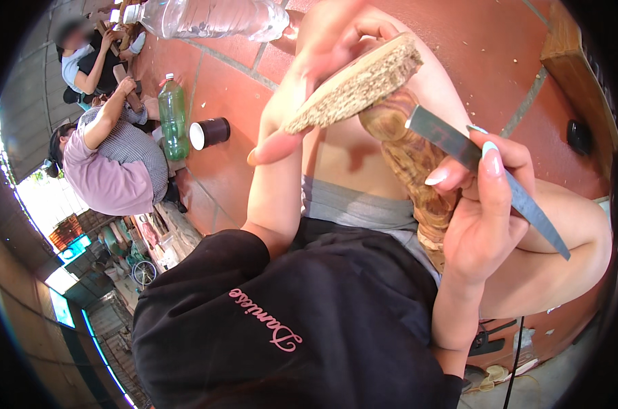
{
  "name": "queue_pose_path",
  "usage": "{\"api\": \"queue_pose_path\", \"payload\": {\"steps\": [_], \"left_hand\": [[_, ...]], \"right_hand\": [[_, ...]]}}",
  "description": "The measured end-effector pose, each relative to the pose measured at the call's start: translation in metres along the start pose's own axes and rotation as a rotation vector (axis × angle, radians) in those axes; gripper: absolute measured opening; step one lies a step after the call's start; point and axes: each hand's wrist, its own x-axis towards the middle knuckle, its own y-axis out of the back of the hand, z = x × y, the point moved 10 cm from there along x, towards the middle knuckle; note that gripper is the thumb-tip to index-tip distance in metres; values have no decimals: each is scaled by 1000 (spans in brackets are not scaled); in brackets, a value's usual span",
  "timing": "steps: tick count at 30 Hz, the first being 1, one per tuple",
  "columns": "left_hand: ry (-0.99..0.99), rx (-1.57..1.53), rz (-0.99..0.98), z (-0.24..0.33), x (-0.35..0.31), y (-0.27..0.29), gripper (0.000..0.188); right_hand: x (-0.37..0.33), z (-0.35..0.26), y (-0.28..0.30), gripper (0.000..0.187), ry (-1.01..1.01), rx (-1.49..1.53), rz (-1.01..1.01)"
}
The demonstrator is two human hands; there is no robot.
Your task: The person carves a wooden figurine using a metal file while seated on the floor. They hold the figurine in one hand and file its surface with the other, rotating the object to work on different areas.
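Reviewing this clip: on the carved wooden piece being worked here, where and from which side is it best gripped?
Probably at the flat, rough-faced upper end of the wooden piece, from the person's left, as the left hand does. The metal blade in the right hand meets the rounded part from the right.

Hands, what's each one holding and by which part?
Left hand grips the wooden piece at its upper end; right hand holds the metal blade around its middle.

The clear plastic bottle is cut off by the top edge. The long grey metal blade passes behind the right hand, its handle hidden. The carved brown wooden piece disappears behind that hand's palm.
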Motion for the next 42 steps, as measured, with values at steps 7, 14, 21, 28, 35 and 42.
{"api": "queue_pose_path", "payload": {"steps": [7, 14, 21, 28, 35, 42], "left_hand": [[80, 315, 39, 16, 5, -16, 115], [283, 600, 106, 15, 11, -17, 123], [392, 733, 152, 5, 3, 2, 93], [672, 721, 272, -23, -16, 32, 100], [618, 732, 301, -24, -15, 38, 92], [552, 801, 275, -21, -10, 39, 85]], "right_hand": [[0, 1, 4, 27, 64, 223, -140], [-8, -16, -18, 22, 192, 96, -113], [-12, -6, -32, 14, 116, -20, -8], [-3, 19, -44, 21, 249, 35, -84], [3, 28, -49, 16, 201, -90, -114], [4, 33, -47, 14, 146, -82, -52]]}}
